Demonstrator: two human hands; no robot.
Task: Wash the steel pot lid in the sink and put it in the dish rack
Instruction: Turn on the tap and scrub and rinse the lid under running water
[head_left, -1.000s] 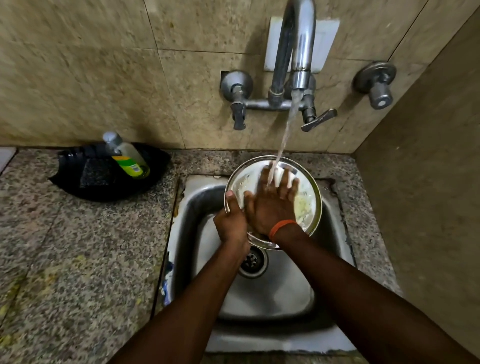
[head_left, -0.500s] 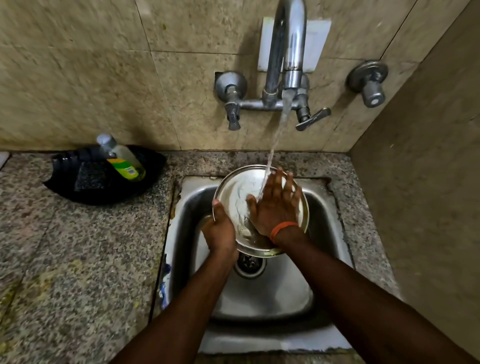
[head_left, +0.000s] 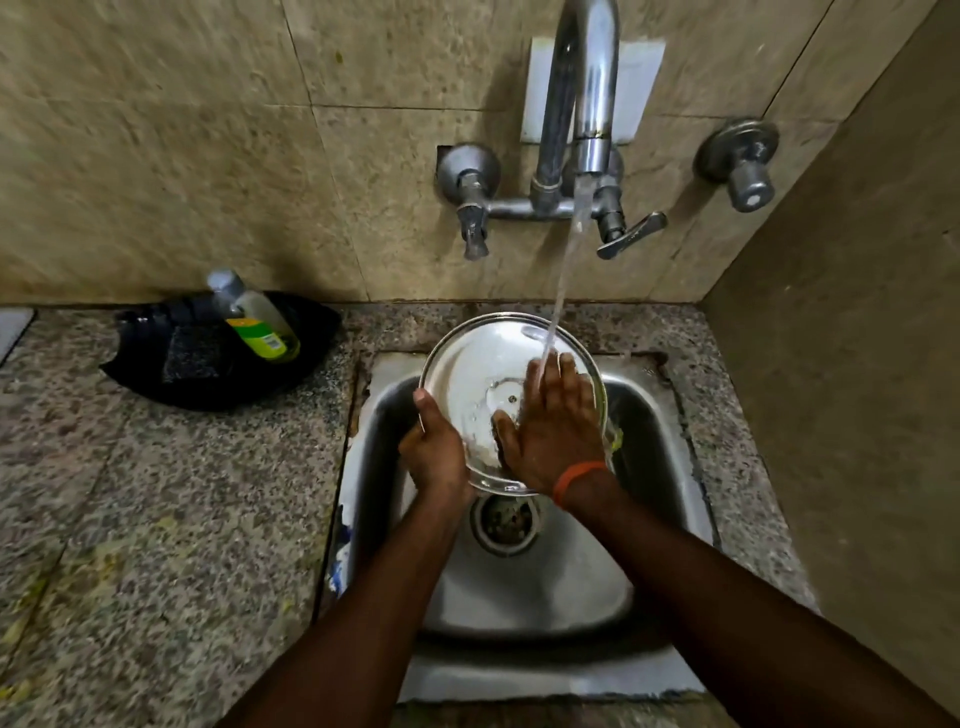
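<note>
The round steel pot lid (head_left: 475, 369) is held tilted over the steel sink (head_left: 524, 597), its inner side facing me. My left hand (head_left: 435, 449) grips its lower left rim, thumb on the edge. My right hand (head_left: 553, 421), with an orange band at the wrist, lies flat with fingers spread against the lid's right half. Water (head_left: 563, 280) runs from the tap (head_left: 584, 93) onto my right fingers and the lid. No dish rack is in view.
A black tray (head_left: 156, 374) on the granite counter (head_left: 156, 519) at the left holds a soap bottle (head_left: 254, 319) and a dark scrub pad (head_left: 191, 356). The drain (head_left: 505, 519) sits below the lid. A wall valve (head_left: 743, 166) and a side wall stand at right.
The yellowish residue seen on the lid a second ago has mostly rinsed off. My right hand has slid to the lid's right half, and the lid has tilted slightly.
</note>
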